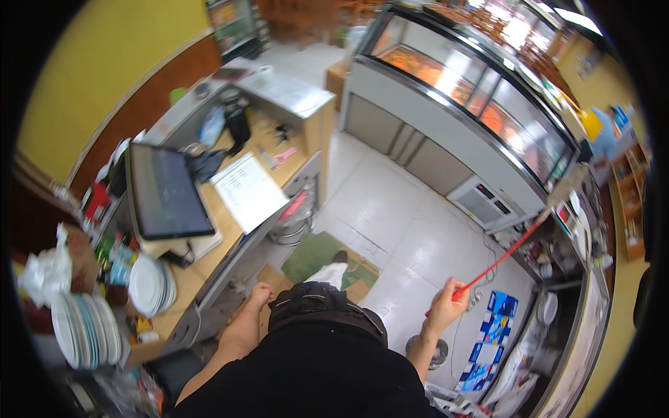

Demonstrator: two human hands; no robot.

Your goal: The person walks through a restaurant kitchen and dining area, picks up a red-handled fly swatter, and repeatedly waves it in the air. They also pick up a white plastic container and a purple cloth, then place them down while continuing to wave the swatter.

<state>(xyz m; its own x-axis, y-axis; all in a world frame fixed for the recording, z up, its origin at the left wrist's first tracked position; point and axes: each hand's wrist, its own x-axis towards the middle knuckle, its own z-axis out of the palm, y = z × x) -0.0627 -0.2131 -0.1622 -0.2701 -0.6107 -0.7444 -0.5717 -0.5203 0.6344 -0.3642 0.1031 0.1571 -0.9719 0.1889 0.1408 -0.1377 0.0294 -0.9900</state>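
Observation:
My right hand [448,308] grips the lower part of a thin red handle [502,258]. That handle slants up and to the right to a greyish-brown duster-like head [567,184], raised near the right end of the glass display case [434,78]; its exact kind is blurred. My left hand [262,294] hangs by my waist beside the wooden desk, fingers curled, with nothing visible in it. A dark waist bag or apron [324,305] lies across my front.
On the desk [230,214] at left stand a monitor [170,190], papers [249,192] and stacked plates [151,285]. A metal stool [290,230] is tucked beside it. A green mat [313,256], a cable and flattened blue cartons [491,334] lie on the floor. Shelves line the right. A person [603,133] is at far right.

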